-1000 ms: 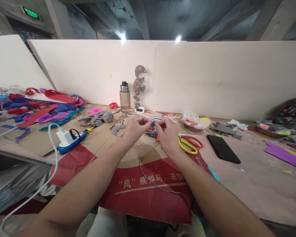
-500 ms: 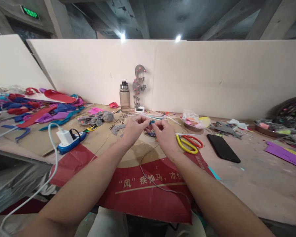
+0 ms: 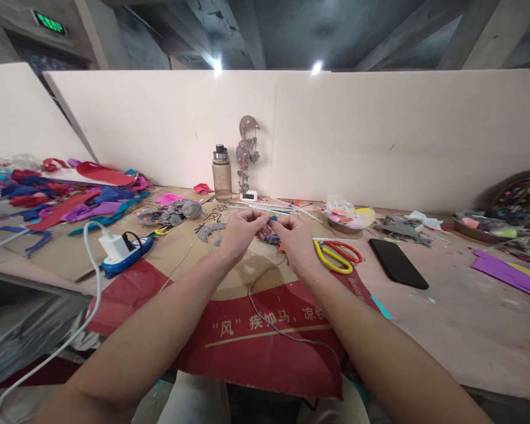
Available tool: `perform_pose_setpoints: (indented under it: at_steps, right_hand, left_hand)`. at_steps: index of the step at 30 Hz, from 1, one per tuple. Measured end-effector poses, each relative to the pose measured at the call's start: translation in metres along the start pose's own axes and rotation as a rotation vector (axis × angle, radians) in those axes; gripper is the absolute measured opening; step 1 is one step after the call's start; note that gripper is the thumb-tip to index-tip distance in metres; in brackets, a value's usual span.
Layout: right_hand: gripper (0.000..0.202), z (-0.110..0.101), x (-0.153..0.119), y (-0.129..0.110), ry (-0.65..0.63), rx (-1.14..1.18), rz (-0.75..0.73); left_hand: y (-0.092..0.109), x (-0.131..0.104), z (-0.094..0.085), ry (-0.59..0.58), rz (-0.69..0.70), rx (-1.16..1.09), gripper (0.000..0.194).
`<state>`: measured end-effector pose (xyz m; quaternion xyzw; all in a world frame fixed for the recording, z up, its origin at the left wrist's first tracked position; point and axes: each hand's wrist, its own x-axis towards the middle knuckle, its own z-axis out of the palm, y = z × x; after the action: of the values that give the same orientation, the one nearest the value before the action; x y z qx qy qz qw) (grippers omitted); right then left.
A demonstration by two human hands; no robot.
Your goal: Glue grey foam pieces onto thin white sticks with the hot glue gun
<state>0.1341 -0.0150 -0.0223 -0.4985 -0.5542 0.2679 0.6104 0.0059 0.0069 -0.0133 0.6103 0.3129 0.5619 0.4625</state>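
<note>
Between my fingertips is a small teal-blue piece, too small to tell its kind. My left hand pinches it from one side, and my right hand grips it from the other. Just beneath the hands lie small blue and orange bits, partly covered by the fingers. A thin grey cord curves from below the hands over the red printed part of a cardboard sheet. Scissors with yellow and red handles rest beside my right wrist. Grey felt-like cut shapes lie left of my left hand.
A bottle, a small digital clock and a grey hanging ornament stand at the back. To the right lies a black phone. A blue power strip and coloured fabric scraps are on the left.
The hands stay almost in place, the fingers shifting slightly around the teal piece. More of the orange bit shows below them. The whole view has moved a little.
</note>
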Motion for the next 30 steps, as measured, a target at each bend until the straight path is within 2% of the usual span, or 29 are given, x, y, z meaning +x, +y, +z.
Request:
perform_pose_setpoints:
  at_steps: [4,9,13,18,22,26,30]
  right_hand:
    - [0.027,0.002,0.003,0.006,0.009,0.063,0.018]
    - [0.036,0.001,0.002,0.001,-0.007,0.266,0.113]
    - [0.030,0.001,-0.001,-0.004,-0.057,0.387,0.170]
    - [0.023,0.002,-0.001,-0.007,-0.031,0.415,0.179]
    - [0.021,-0.001,-0.002,-0.012,-0.024,0.460,0.224]
    - [0.021,-0.004,-0.003,-0.016,-0.025,0.475,0.301]
    - [0.021,-0.005,-0.004,-0.018,-0.040,0.491,0.335]
  left_hand:
    - [-0.002,0.001,0.000,0.001,-0.012,-0.006,0.017]
    - [0.002,0.001,-0.002,-0.034,-0.085,-0.064,0.017]
    - [0.004,0.001,-0.002,-0.056,-0.119,-0.077,0.019]
    - [0.003,0.001,-0.002,-0.055,-0.146,-0.071,0.019]
    - [0.005,0.001,-0.003,-0.116,-0.219,-0.211,0.021]
    - [0.007,0.002,-0.004,-0.122,-0.316,-0.314,0.019]
    - [0.004,0.002,-0.004,-0.131,-0.302,-0.314,0.017]
